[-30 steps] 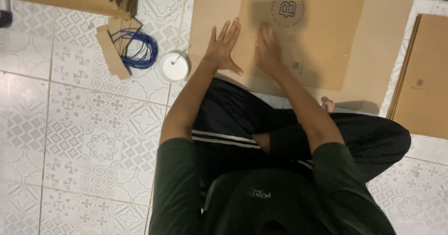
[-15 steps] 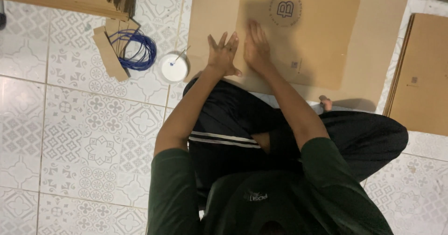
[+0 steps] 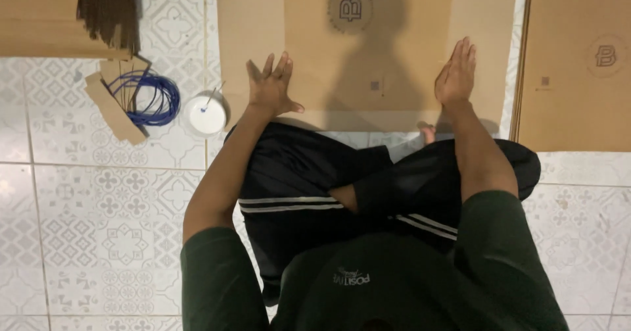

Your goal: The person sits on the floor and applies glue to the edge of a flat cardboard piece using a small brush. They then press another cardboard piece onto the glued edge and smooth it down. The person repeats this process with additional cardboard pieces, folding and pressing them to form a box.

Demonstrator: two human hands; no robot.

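- Head view looks straight down on a person sitting cross-legged on a floor (image 3: 85, 226) of pale tiles with a grey ornamental pattern.
- Spread on the floor in front of the knees is a large flat cardboard sheet (image 3: 368, 48), brown, with a round printed emblem near its far edge; the person's shadow falls across its middle.
- Left hand (image 3: 271, 86) lies flat on the sheet near its left part, fingers spread, gripping nothing.
- Right hand (image 3: 455, 76) rests on the sheet towards its right edge, open with fingers together, also holding nothing. Both hands are well apart from each other.
- To the right, just beside the sheet, a stack of similar cardboard sheets (image 3: 578, 74) lies on the tiles.
- At the far left corner is more stacked cardboard (image 3: 39, 15) with a dark bundle lying on it.
- Near the left hand stands a small round white container (image 3: 205, 115) holding something white, with a thin stick leaning in it.
- Just left of the container, a coil of blue wire (image 3: 150, 99) lies over some cardboard scraps (image 3: 113, 113).
- A bare toe shows just below the sheet's near edge.
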